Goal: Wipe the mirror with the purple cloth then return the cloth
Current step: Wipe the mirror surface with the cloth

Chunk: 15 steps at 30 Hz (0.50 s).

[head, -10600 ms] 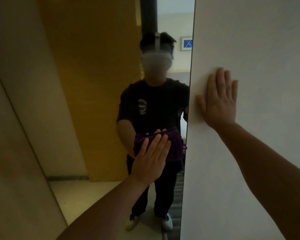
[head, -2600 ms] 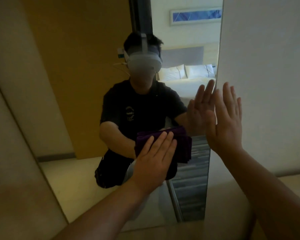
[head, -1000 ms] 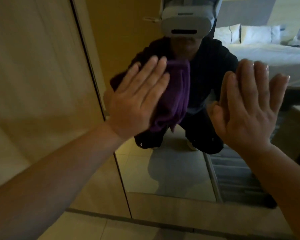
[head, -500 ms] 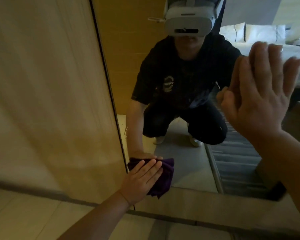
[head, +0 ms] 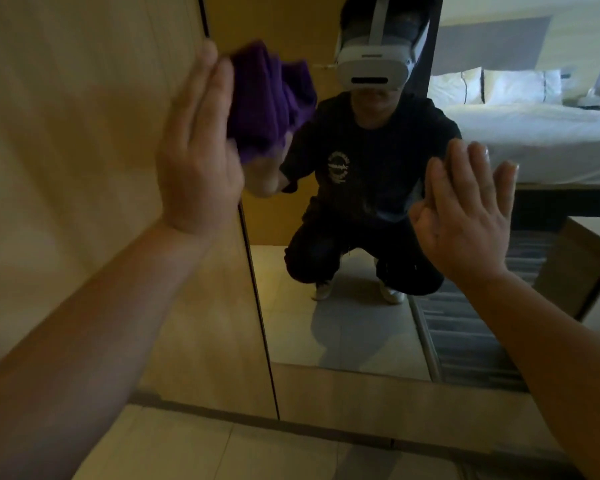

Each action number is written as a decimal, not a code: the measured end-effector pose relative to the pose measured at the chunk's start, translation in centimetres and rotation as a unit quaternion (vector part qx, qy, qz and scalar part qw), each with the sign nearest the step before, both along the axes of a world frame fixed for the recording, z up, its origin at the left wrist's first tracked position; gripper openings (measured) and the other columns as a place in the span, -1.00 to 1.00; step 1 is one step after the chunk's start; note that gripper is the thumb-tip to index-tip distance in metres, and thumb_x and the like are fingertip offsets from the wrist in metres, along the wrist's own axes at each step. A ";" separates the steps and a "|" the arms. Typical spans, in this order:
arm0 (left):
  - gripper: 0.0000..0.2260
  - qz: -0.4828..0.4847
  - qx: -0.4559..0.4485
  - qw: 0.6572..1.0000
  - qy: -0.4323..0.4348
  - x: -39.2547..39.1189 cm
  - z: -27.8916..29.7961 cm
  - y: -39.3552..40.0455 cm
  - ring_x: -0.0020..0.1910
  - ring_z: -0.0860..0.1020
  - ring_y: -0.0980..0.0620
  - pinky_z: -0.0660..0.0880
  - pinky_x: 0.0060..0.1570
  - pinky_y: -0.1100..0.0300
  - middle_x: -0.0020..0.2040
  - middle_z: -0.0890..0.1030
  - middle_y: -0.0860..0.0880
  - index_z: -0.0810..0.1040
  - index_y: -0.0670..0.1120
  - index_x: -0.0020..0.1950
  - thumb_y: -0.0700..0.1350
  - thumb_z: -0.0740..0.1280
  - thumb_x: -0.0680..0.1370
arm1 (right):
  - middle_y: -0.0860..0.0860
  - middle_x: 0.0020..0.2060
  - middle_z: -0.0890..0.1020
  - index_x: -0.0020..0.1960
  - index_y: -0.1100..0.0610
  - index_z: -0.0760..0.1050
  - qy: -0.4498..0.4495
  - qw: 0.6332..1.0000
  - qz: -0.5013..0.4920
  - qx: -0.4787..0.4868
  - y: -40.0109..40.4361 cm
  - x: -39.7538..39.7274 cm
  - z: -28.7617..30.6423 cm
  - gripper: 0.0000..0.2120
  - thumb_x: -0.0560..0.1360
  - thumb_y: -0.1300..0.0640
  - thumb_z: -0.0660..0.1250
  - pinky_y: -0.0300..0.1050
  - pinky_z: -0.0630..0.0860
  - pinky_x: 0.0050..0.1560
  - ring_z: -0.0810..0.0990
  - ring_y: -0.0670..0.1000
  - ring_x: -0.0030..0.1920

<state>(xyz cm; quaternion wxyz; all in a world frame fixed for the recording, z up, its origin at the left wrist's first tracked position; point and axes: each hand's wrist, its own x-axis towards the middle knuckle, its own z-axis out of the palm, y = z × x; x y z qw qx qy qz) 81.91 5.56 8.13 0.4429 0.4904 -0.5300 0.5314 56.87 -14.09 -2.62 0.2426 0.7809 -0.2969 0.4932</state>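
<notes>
Writing/labels: round white print on chest of dark shirt seen in reflection, lettering too small and blurred to read. White headset in reflection has a dark slot on front, no legible brand.
Mirror: tall glass panel, long axis vertical, dark thin left edge running top to bottom, leaning a bit to the right lower down in this wide-angle view. Bottom edge sits on a wood-tone strip just above floor tiles.
Purple cloth: bunched w/ folds, up high at mirror's left edge, long axis roughly vertical, folds running up-down. Part of what shows is prob. its reflection; can't split the two cleanly.
Left hand: fingers straight and together, pointing up, palm toward the glass, pressing cloth flat against mirror near its left edge. Not a fist, more a flat push; cloth sticks out to the right of the fingers.
Right hand: open, fingers spread slightly and pointing up, palm toward the glass, holding nothing. Whether palm actually touches glass: can't tell.
Left panel: pale wood-grain surface beside mirror, grain vertical.
Reflection: person crouched low, dark clothes, light shoes; bed w/ white sheets and pillows behind, striped rug lower right.
Light: dim, warm yellow cast.
</notes>
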 end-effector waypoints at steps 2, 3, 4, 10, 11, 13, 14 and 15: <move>-0.67 0.055 0.002 0.996 -0.074 1.6 -0.6 -2.6 0.32 0.42 -0.29 0.35 0.37 -0.15 0.28 0.49 -0.36 0.40 -0.32 0.35 -0.14 0.07 0.71 | 0.07 0.60 0.02 0.60 0.10 0.12 -0.001 1.000 0.002 0.015 0.3 0.0 0.2 -0.40 0.62 0.05 0.24 0.36 -0.08 0.53 -0.14 0.08 0.60; -0.68 0.073 0.044 0.990 -0.115 1.6 -2.2 -3.7 0.34 0.41 -0.28 0.28 0.41 -0.17 0.31 0.48 -0.33 0.36 -0.29 0.38 -0.14 0.09 0.71 | 0.07 0.60 0.01 0.60 0.11 0.13 -0.004 1.000 0.006 0.022 0.4 0.0 0.2 -0.40 0.62 0.06 0.25 0.36 -0.09 0.53 -0.14 0.08 0.60; -0.68 0.084 0.102 0.980 -0.148 2.2 -5.1 -4.6 0.38 0.37 -0.26 0.20 0.45 -0.14 0.35 0.45 -0.29 0.31 -0.26 0.42 -0.19 0.17 0.68 | 0.06 0.60 0.01 0.59 0.12 0.14 -0.007 1.000 0.010 0.027 0.5 0.0 0.3 -0.40 0.61 0.07 0.25 0.35 -0.10 0.53 -0.15 0.07 0.60; -0.44 0.068 0.163 0.979 -0.106 3.7 -14.6 -5.8 0.48 0.22 -0.12 0.05 0.51 -0.05 0.43 0.32 -0.19 0.33 -0.22 0.42 -0.22 0.48 0.49 | 0.08 0.60 0.02 0.59 0.11 0.14 0.000 0.999 0.030 0.026 0.5 -0.2 0.0 -0.41 0.61 0.08 0.22 0.29 -0.17 0.53 -0.09 0.12 0.59; -0.45 0.060 0.158 0.980 -0.104 3.6 -15.3 -5.8 0.49 0.20 -0.11 0.05 0.51 -0.05 0.42 0.32 -0.20 0.33 -0.22 0.42 -0.24 0.46 0.50 | 0.07 0.60 0.01 0.59 0.11 0.14 -0.004 0.999 0.034 0.028 0.6 -0.1 0.0 -0.42 0.61 0.08 0.20 0.29 -0.17 0.52 -0.10 0.11 0.59; -0.51 0.045 0.168 0.980 -0.093 3.6 -18.4 -5.1 0.51 0.18 -0.10 0.07 0.50 -0.07 0.42 0.32 -0.21 0.34 -0.23 0.42 -0.30 0.38 0.52 | 0.05 0.59 -0.02 0.59 0.10 0.12 -0.009 0.999 0.037 0.029 0.7 0.0 0.1 -0.43 0.62 0.07 0.17 0.31 -0.16 0.52 -0.12 0.09 0.58; -0.54 0.038 0.191 0.976 -0.094 3.7 -20.9 -4.5 0.51 0.18 -0.11 0.09 0.50 -0.08 0.42 0.32 -0.21 0.33 -0.23 0.42 -0.31 0.32 0.54 | 0.05 0.59 -0.03 0.59 0.09 0.11 -0.010 0.999 0.037 0.029 0.7 0.0 0.1 -0.44 0.63 0.06 0.16 0.32 -0.15 0.52 -0.13 0.09 0.58; -0.55 0.039 0.220 0.969 -0.101 3.9 -23.7 -3.8 0.51 0.17 -0.12 0.10 0.49 -0.09 0.43 0.32 -0.20 0.32 -0.22 0.43 -0.32 0.27 0.54 | 0.04 0.59 -0.04 0.60 0.09 0.10 -0.012 0.999 0.035 0.027 0.7 0.0 0.0 -0.44 0.64 0.05 0.15 0.34 -0.14 0.52 -0.14 0.08 0.58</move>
